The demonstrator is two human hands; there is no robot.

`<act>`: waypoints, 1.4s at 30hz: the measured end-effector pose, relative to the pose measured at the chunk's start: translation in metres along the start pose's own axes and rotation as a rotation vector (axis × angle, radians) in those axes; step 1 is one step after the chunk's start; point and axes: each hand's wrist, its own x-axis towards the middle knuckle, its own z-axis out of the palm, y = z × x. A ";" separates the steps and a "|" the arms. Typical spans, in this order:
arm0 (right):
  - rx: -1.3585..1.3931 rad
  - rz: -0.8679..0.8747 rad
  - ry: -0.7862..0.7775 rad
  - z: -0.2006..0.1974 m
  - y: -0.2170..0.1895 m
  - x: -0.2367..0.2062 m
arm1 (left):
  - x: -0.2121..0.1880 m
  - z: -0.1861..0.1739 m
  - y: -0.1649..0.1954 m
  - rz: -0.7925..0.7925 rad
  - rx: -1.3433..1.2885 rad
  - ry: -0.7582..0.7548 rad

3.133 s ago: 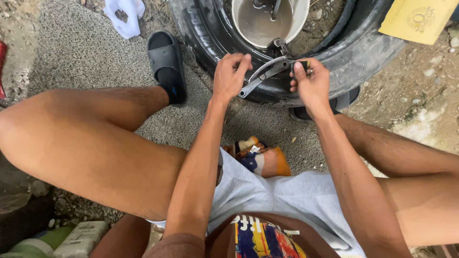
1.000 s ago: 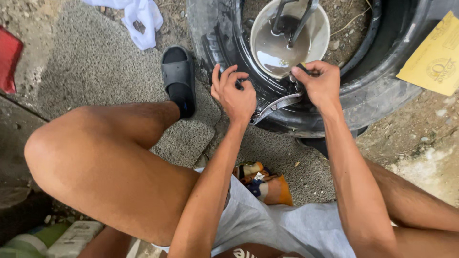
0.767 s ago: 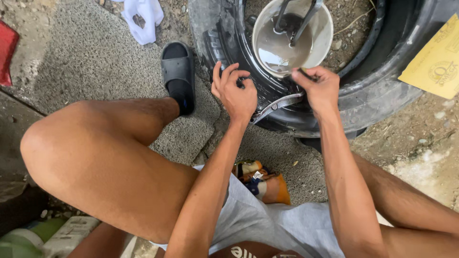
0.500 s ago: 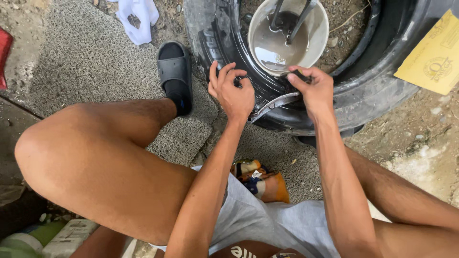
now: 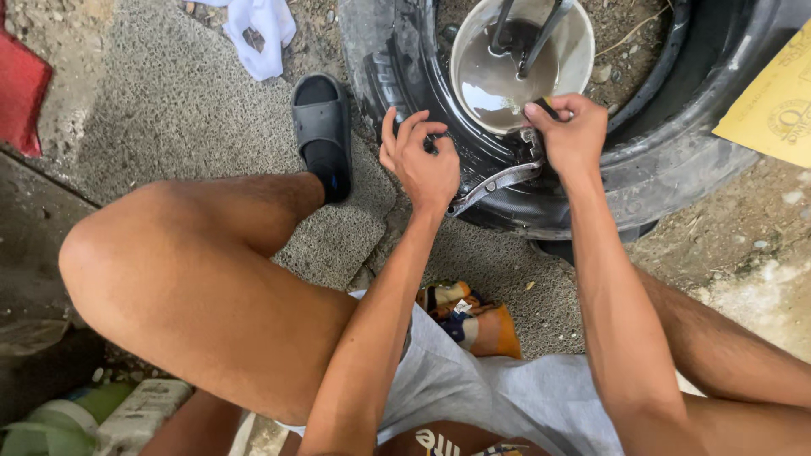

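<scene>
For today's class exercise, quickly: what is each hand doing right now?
Left hand: open, fingers spread on the tyre, holding nothing.
Right hand: closed on a small dark object; what it is cannot be told.

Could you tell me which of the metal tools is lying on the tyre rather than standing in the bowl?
The curved metal lever lies on the tyre between both hands; two others stand in the bowl.

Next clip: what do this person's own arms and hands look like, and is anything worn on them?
Both arms are bare along their whole visible length, with no sleeves. The left hand and the right hand wear no gloves, and no rings, watch or wristbands show. The right forearm has fine hair. Lower in the picture are light grey shorts and a black sandal on one foot.
</scene>
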 end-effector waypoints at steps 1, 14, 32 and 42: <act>-0.051 0.004 -0.014 0.000 -0.006 0.008 | 0.000 0.001 0.000 0.005 -0.010 -0.002; -0.941 0.045 -0.527 0.035 -0.004 0.101 | -0.003 -0.001 -0.008 0.030 -0.188 0.034; -0.139 0.516 -0.973 0.070 -0.080 0.093 | -0.008 0.000 -0.024 0.000 -0.303 0.036; -0.476 0.256 -1.167 0.066 -0.158 -0.003 | -0.028 0.001 -0.043 0.144 -0.322 -0.038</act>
